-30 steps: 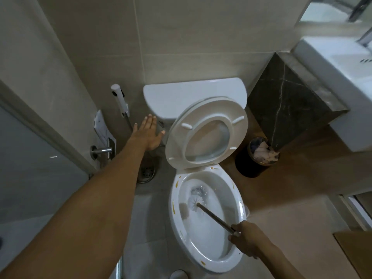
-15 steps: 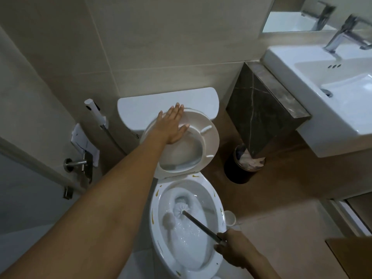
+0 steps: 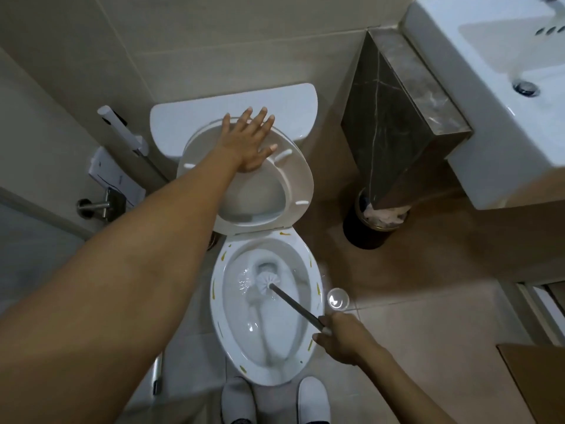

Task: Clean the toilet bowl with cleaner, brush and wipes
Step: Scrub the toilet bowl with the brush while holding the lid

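Dim, soft bathroom light.
My wide lens is bending the edges; my near forearm (image 3: 101, 286) is blurring.

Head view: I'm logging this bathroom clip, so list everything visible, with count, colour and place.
toilet bowl: 1, white, yellow marks on rim, centre
seat: 1, white, raised against tank
tank: 1, white, by back wall
brush: 1, white head, grey handle, in bowl
brush holder: 1, clear, floor right of bowl
bin: 1, black, holds crumpled paper, below sink
sink: 1, white, upper right
sprayer: 1, white, left wall
slippers: 2, white, bottom
left hand: flat on seat
right hand: grips brush handle
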Demonstrator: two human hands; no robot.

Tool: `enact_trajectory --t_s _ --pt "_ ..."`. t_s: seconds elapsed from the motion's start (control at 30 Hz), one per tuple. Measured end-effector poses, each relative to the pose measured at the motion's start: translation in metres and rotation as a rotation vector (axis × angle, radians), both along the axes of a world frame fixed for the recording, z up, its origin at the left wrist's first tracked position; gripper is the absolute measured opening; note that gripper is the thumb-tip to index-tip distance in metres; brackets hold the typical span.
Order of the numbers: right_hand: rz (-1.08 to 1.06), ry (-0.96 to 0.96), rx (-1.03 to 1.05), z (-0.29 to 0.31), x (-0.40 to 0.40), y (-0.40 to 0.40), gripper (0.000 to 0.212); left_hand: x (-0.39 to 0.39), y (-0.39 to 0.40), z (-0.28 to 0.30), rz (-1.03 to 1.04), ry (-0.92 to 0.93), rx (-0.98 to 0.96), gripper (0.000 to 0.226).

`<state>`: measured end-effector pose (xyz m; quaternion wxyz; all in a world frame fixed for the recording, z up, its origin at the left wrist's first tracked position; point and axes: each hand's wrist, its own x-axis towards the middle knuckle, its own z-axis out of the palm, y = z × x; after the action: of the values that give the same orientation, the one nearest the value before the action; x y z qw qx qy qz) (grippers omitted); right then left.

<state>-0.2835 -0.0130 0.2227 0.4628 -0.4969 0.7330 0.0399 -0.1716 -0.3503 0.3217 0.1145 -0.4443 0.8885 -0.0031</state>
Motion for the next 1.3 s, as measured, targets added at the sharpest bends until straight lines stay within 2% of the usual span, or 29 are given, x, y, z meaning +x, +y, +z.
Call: enact_trajectory --t_s 0.1,0.37,0.67,0.9,1.13,1.3 --pt "-0.004 -0.020 -0.004 -0.004 -0.008 0.006 0.016 -0.004 0.000 -0.001 -0.005 -0.026 -0.015 0.067" --pt "-0.153 -0.103 -0.057 0.006 -0.027 0.038 0.030 -0.032 0.006 -0.014 -0.148 -0.146 -0.134 0.069" --pt "-0.439 -0.007 -0.209 0.023 -0.069 0.058 0.040 -0.049 0.008 -0.026 -0.231 -0.226 -0.192 0.070" --pt "-0.620 0.037 -0.198 -0.044 -0.093 0.051 0.043 -0.055 0.006 -0.044 -0.324 -0.271 -0.267 0.069" --pt "-0.692 0.042 -0.035 -0.118 -0.094 0.067 0.043 -0.061 0.007 -0.055 -0.329 -0.219 -0.315 0.078" --pt "-0.743 0.018 0.052 -0.146 -0.086 0.078 0.038 -0.058 0.004 -0.059 -0.361 -0.208 -0.350 0.083"
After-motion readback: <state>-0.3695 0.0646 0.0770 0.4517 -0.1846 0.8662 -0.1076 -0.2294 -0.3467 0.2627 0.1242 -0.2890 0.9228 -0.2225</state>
